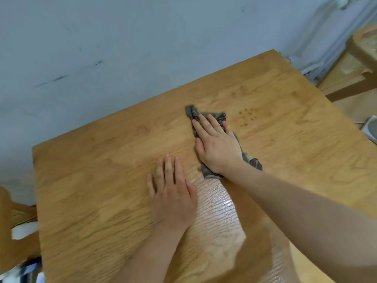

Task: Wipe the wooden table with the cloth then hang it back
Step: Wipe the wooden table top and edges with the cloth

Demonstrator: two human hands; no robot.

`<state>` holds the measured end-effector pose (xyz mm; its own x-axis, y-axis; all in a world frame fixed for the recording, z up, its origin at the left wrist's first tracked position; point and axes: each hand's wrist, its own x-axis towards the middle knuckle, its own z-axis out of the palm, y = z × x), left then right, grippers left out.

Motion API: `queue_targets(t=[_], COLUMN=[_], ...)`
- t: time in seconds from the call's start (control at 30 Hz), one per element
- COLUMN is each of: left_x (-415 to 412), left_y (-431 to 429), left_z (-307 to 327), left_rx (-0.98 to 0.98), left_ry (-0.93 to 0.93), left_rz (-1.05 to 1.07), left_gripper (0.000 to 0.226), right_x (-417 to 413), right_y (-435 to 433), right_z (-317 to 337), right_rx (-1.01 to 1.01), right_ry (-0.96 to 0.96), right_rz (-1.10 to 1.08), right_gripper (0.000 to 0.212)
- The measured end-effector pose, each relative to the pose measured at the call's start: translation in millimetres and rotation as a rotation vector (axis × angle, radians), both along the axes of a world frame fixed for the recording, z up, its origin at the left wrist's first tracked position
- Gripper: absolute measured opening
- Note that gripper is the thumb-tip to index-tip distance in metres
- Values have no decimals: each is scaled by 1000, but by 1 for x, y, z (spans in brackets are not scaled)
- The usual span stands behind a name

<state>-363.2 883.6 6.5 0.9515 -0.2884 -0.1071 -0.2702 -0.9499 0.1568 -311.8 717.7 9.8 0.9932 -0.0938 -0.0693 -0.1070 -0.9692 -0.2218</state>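
A grey patterned cloth (193,113) lies crumpled on the wooden table (98,180), near its middle. My right hand (216,144) presses flat on the cloth with straight fingers; cloth shows past the fingertips and beside the wrist. My left hand (173,193) rests flat on the bare wood, just to the left and nearer to me. A patch of small dark spots (247,115) marks the wood just right of the cloth. A wet sheen (220,213) covers the wood between my forearms.
A pale blue wall (122,48) runs along the table's far edge. Wooden furniture (363,50) stands at the far right, and a white object (371,127) lies beyond the right edge. Clutter shows below the table's left edge.
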Motion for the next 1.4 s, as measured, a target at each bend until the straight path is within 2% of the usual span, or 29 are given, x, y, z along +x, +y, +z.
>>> queue_targets(t=[0.1,0.2,0.3,0.5,0.6,0.63,0.73,0.8,0.83,0.97,1.03,1.17,1.3,1.4], left_x=[2,5,19,51,54,52,46,46,48,51,49,53,49,53], left_y=[-1,-2,-7,-26,-28,-28,-27,-27,-27,-28,-28,-27,-27,-27], left_z=[3,6,11,2,-2,-2,-3,-2,-1,0,-1,-3,-2,-3], left_rx=[2,-1,-10,-53,-77,-83,-103,-114,-116,-119,-120,-132,-166,-152], left_ry=[14,4,15,-30,-62,-71,-84,-89,-90,-87,-85,-84,-87,-85], left_rz=[14,16,-2,5,30,32,42,53,53,53,54,64,66,61], left_gripper=[63,63,64,63,58,57,53,52,52,52,52,51,48,51], right_x=[-76,-100,-63,52,73,66,6,-16,-10,70,104,114,48,60], right_y=[10,-5,-17,-31,-22,-19,-13,-22,-28,-24,-16,-8,-13,-26], right_z=[5,2,2,-3,-4,-4,1,2,1,-2,-4,-3,2,0], right_rx=[12,2,-17,-43,-14,-15,-22,-16,-11,-21,-24,-18,-24,-19], right_ry=[33,28,26,27,20,11,11,38,36,18,45,25,-3,7], right_rz=[152,271,238,-8,-58,-14,332,448,428,72,13,120,326,238], right_gripper=[54,52,55,59,58,58,59,57,57,58,58,56,57,58])
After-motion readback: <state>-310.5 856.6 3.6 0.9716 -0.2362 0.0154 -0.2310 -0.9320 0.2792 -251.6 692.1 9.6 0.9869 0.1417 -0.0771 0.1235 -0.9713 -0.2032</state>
